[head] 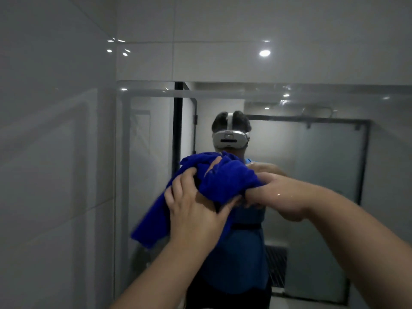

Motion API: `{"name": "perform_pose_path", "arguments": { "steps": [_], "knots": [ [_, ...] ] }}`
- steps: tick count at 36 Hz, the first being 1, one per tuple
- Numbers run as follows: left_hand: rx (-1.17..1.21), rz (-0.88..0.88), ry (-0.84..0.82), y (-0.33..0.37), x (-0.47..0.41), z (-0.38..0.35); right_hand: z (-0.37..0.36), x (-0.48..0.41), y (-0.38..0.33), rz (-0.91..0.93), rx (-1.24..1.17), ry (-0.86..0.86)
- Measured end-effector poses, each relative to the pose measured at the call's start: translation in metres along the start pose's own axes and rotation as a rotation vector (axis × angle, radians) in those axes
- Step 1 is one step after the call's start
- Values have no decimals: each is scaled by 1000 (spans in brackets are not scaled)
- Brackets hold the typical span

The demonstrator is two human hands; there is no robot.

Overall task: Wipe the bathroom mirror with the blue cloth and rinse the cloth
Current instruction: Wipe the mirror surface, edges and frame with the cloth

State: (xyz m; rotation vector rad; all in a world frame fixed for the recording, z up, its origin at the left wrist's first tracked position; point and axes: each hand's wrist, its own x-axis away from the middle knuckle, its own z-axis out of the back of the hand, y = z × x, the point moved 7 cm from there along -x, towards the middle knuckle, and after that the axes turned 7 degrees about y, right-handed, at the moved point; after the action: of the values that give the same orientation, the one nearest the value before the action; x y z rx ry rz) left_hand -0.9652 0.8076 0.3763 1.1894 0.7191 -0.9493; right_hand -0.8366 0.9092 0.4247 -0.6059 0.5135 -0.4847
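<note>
The blue cloth point(225, 179) is bunched up in front of the bathroom mirror point(312, 163), with one end hanging down to the lower left. My left hand point(194, 206) grips the cloth from below, fingers curled into its folds. My right hand point(252, 197) is mostly hidden under the cloth, which drapes over its wrist; its fingers seem to hold the cloth's underside. The right forearm looks wet. Whether the cloth touches the glass I cannot tell.
Glossy white wall tiles point(55, 152) stand close on the left and above the mirror. The mirror reflects a person wearing a headset, a black-framed door and a frosted glass shower screen point(330, 175).
</note>
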Motion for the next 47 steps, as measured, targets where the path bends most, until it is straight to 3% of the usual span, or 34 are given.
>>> {"name": "perform_pose_path", "arguments": {
  "steps": [2, 4, 6, 9, 11, 16, 19, 23, 26, 29, 33, 38, 42, 47],
  "knots": [
    [-73, -45, 17, 1, -12, -5, 7, 2, 6, 9, -57, -79],
    [-86, -53, 16, -2, -22, -8, 13, -4, 12, 66, -70, 16],
    [-28, -15, 25, -6, -32, -8, 21, -12, 13, 188, 45, 290],
    [51, 17, 46, 3, -51, -5, 24, -1, 2, 413, 265, 837],
    [77, 2, 68, 14, -67, -4, 16, 6, -4, 542, 353, 1010],
    [275, 33, 329, 19, -90, 10, 4, -16, 17, 660, 533, 985],
    [445, 45, 281, 2, -85, -7, -2, -16, 23, 714, 671, 1038],
    [107, -244, 280, 9, -64, -12, -3, -21, 25, 694, 700, 1042],
    [215, -301, 262, 16, -55, -7, -4, -23, 27, 715, 714, 1052],
    [110, -221, 167, 25, -48, -15, -4, -22, 25, 730, 714, 1079],
    [-188, -192, 228, 31, -59, -25, -4, -19, 23, 738, 721, 1098],
    [-196, -199, 276, 4, -71, -11, -3, -18, 22, 737, 687, 1061],
    [-188, -52, 351, -63, -45, 3, -4, -20, 23, 738, 697, 1045],
    [-203, 157, 419, -166, 64, -12, -6, -23, 25, 760, 717, 1074]
  ]
}}
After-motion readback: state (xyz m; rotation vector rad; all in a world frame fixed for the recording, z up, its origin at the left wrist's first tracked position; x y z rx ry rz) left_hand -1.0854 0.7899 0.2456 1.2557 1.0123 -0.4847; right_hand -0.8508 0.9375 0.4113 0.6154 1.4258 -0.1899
